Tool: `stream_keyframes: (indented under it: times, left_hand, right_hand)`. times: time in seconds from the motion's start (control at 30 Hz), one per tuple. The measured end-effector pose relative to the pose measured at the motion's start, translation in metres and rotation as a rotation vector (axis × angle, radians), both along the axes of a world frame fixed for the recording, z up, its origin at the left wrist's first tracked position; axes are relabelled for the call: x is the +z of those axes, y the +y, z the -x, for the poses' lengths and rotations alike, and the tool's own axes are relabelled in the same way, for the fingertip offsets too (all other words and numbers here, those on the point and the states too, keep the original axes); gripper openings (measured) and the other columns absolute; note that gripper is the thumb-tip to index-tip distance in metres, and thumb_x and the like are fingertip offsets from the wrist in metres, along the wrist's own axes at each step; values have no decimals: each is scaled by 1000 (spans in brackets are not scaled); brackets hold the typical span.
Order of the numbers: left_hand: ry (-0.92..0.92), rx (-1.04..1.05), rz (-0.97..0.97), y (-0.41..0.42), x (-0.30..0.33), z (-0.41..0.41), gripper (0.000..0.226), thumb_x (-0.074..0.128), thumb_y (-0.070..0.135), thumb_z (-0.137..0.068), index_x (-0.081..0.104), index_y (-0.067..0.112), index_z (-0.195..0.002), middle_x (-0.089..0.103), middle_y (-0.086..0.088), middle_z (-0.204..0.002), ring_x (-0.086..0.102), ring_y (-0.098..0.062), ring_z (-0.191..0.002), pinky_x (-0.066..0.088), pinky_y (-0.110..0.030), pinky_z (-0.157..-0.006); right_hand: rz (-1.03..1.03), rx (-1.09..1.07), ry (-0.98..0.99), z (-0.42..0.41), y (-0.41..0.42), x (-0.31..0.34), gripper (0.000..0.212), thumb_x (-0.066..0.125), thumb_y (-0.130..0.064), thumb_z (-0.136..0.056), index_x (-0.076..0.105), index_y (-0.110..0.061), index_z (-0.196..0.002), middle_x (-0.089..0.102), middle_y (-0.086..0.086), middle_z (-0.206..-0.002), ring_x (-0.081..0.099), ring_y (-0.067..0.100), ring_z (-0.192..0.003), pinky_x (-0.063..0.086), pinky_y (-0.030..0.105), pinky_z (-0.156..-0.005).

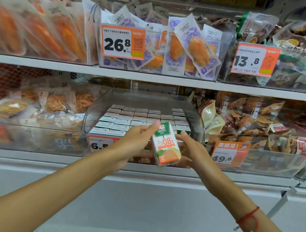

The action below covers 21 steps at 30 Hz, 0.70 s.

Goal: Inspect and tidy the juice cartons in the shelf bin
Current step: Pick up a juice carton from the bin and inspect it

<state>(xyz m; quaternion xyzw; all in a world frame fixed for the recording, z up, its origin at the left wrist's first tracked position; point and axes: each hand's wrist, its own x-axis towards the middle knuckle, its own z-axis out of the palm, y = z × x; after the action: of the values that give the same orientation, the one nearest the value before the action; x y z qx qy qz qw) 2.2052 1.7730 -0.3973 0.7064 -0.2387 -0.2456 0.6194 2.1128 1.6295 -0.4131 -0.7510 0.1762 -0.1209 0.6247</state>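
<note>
The left hand (135, 141) is covering part of the price tag (101, 145). The carton (165, 145) is hiding the right hand's (191, 150) fingertips. Packs (29, 136) at far left are blurring.

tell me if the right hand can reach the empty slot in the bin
Probably yes: the right hand is open beside the bin, whose top is open, and nothing lies over the slot.

A single head-worn view looks forward and slightly down at the shelves (150, 76) from close, about arm's reach. The bin (198, 118) sits just below centre, both forearms entering from the bottom corners. The wide lens bends the edges, which look somewhat blurred.
</note>
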Motion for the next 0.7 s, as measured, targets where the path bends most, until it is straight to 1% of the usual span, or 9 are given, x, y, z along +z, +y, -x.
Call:
stream_keyframes:
  times: [0.03,0.1,0.23,0.33,0.43,0.5,0.57,0.6,0.7]
  left_hand:
    - [11,-4,-3,6,-4,4,39,48,53,-95,68,22,-106,77,3,-91,73,-14,-88,60,-27,-77]
    - [-16,2,-8,17,-13,9,40,49,55,-92,68,24,-108,77,3,-93,72,-15,-92,57,-30,-86]
    - [-34,42,-7,33,-28,11,39,48,59,-90,70,30,-106,76,14,-93,68,0,-95,47,-22,-84]
    - [-9,75,-27,39,-38,8,41,50,59,-88,69,29,-106,76,12,-90,69,-1,-93,50,-30,-93]
    - [38,69,-25,42,-48,3,42,53,59,-88,68,28,-112,77,8,-97,67,-9,-104,46,-39,-104]
    - [80,47,-4,42,-54,-2,41,55,56,-88,68,28,-114,76,7,-100,69,-9,-103,52,-32,-96]
    - [140,0,44,43,-56,-5,34,57,49,-90,69,26,-112,76,8,-101,70,-4,-99,56,-18,-79]
    - [167,-23,63,45,-56,-7,29,57,45,-92,70,26,-110,76,8,-103,70,-2,-99,56,-15,-75]
    - [202,-93,81,52,-55,-11,23,61,39,-92,72,28,-109,75,7,-108,69,-3,-101,56,-16,-73]
  right_hand:
    - [-45,62,9,0,2,-2,32,39,-51,-98,65,-32,-96,75,-6,-94,72,10,-84,53,18,-63]
    - [-68,165,-36,1,5,-8,36,46,-54,-93,68,-28,-103,77,-3,-95,73,13,-87,55,19,-66]
    - [-12,262,-99,4,12,-16,37,57,-52,-86,69,-27,-110,76,0,-101,72,16,-91,56,20,-71]
    - [35,275,-50,1,17,-19,34,58,-42,-90,67,-22,-117,75,-1,-100,71,20,-94,58,22,-74]
    - [47,246,-13,-3,24,-22,28,57,-33,-95,66,-19,-117,75,1,-99,71,21,-92,58,25,-75]
    - [51,226,5,-5,26,-24,27,55,-32,-97,65,-17,-118,75,2,-100,71,20,-92,58,28,-78]
    - [42,212,15,-7,27,-26,27,53,-31,-99,65,-16,-117,75,5,-102,71,20,-93,58,28,-78]
    - [30,204,16,-8,26,-26,26,52,-31,-99,65,-16,-116,75,6,-102,70,19,-93,58,27,-77]
    - [-17,168,13,-8,26,-25,25,52,-32,-99,67,-16,-111,75,7,-100,70,15,-86,56,21,-69]
